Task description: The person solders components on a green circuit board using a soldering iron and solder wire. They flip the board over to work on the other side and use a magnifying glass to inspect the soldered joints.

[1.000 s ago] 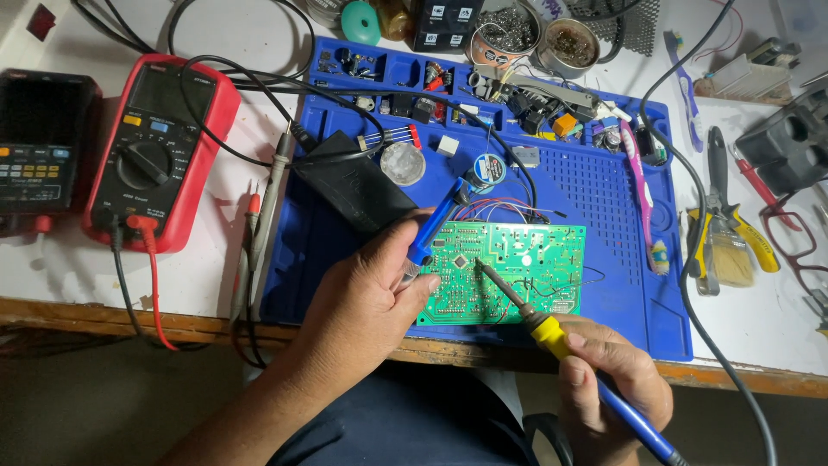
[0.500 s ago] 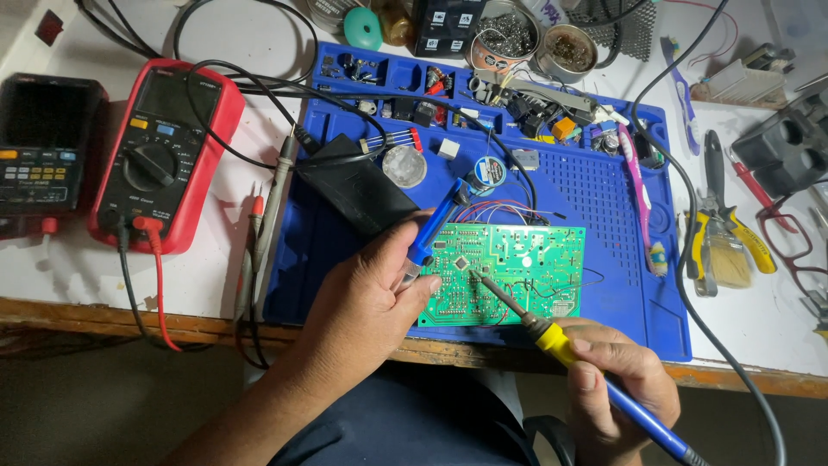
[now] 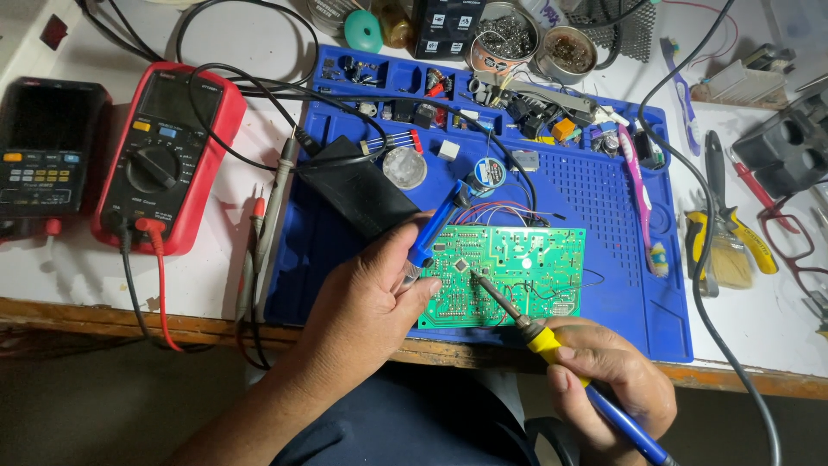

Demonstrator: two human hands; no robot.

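Right fingers: wrapped tight around the blue-and-yellow grip of the soldering iron (image 3: 552,345), held pen-fashion by the right hand (image 3: 604,380) at the lower right, just off the table's front edge.
Iron's long axis: run from lower right to upper left, the blue handle trailing down past the wrist and the metal shaft laid out over the board.
Iron tip: brought down on or just above a small dark chip near the upper left of the green circuit board (image 3: 509,276); actual contact cannot be told at this size.
Left fingers: closed on a slim blue tool (image 3: 429,237), probably a desoldering pump, though its kind cannot be made out for sure; it is gripped by the left hand (image 3: 371,306), with the heel of that hand rested on the board's left edge.
Blue tool's axis: angled up and to the right, away from the fingers; its lower end is hidden in the grip.
Key relation: the chip is met from opposite sides, the iron from the lower right, the left fingers just beside it on the left; the left hand is judged the nearer.
Board: laid flat, long side left to right, on the blue work mat (image 3: 621,216), near its front edge.
Surroundings: a red multimeter (image 3: 164,155) is seen well apart to the left, a black box (image 3: 358,190) just behind the left hand.
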